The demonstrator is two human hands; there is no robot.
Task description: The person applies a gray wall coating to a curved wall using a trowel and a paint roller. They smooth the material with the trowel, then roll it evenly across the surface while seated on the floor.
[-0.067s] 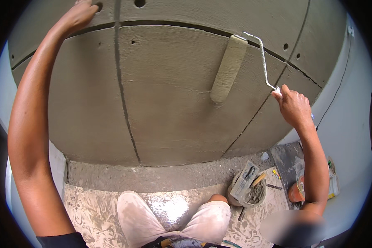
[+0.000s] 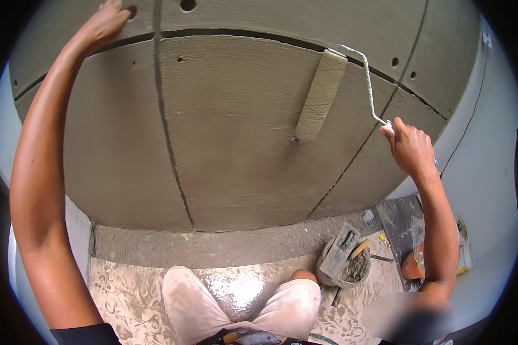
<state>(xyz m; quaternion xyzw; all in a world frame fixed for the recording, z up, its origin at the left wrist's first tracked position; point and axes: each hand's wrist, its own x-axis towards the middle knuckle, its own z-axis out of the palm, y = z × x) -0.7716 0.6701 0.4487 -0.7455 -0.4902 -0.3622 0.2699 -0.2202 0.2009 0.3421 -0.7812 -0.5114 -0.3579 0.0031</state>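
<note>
Head view: right hand (image 2: 410, 146), fingers clamped on the paint roller (image 2: 321, 96) handle, has barely shifted since earlier; left hand (image 2: 105, 24) stays pressed against the grey wall (image 2: 236, 161), fingers together.

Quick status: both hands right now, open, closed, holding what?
Left hand: open, flat on the grey wall panel, holding nothing.
Right hand: closed on the paint roller handle, roller on the panel.

1. The grey wall (image 2: 236, 149) is bare between the left hand (image 2: 106, 26) and the paint roller (image 2: 321, 95)
2. A bucket (image 2: 342, 264) of tools blocks the floor by the right knee
</note>
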